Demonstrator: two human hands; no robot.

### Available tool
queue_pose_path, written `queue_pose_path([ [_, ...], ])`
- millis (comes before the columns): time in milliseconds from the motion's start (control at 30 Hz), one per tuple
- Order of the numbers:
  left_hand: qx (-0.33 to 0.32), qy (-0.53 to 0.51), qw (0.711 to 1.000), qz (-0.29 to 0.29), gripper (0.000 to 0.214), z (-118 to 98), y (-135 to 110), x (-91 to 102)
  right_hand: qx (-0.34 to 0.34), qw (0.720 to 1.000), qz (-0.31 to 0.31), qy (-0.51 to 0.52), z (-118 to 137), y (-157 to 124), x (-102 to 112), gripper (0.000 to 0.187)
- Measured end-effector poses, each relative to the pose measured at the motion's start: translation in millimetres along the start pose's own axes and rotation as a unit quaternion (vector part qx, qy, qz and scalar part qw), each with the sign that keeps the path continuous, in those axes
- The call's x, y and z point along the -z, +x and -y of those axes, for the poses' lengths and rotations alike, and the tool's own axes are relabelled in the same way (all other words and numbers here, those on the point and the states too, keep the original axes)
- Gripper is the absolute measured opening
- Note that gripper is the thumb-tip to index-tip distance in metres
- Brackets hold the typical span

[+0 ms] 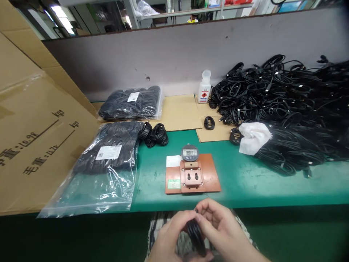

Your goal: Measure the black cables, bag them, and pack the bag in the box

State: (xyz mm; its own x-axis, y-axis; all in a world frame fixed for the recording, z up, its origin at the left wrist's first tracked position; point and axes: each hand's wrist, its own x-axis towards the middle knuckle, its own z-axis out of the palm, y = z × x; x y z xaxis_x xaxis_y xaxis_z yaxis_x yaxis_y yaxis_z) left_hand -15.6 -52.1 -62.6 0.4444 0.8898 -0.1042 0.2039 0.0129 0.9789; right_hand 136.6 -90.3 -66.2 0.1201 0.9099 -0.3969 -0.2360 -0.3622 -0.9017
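A coiled black cable (195, 234) is held between both hands, in front of the table's near edge. My left hand (172, 233) wraps round the coil, with its thumb near the top. My right hand (218, 227) pinches the upper end of the cable; the connector is mostly hidden by the fingertips. Just beyond the hands sits a reddish-brown gauge fixture (211, 174) on the green table. Its round digital dial (190, 153) shows zeros, and two dark posts stand on its block.
A large pile of black cables (272, 91) covers the right, with a white cloth (253, 137) on it. A white bottle (204, 87) and one coil (209, 123) stand nearby. Left are bagged cables (131, 103), an open plastic bag (109, 167), loose coils (159, 134) and a cardboard box (40, 138).
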Motion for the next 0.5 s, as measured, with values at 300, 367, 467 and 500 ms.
queue_pose_path([
  [300,0.047,0.026,0.998,0.023,0.066,12,3,7.8,-0.018,0.999,-0.036,0.024,6,0,0,0.055],
  [367,0.022,0.042,0.998,0.045,0.067,12,9,11.2,-0.011,0.999,-0.038,0.02,3,1,0,0.057],
  [467,-0.012,0.049,0.994,0.094,0.067,11,14,16.7,0.002,0.999,-0.024,0.036,-3,2,-2,0.053],
  [500,-0.016,0.047,0.994,0.099,0.067,11,15,17.9,0.018,0.999,-0.025,0.045,-5,2,-2,0.048],
])
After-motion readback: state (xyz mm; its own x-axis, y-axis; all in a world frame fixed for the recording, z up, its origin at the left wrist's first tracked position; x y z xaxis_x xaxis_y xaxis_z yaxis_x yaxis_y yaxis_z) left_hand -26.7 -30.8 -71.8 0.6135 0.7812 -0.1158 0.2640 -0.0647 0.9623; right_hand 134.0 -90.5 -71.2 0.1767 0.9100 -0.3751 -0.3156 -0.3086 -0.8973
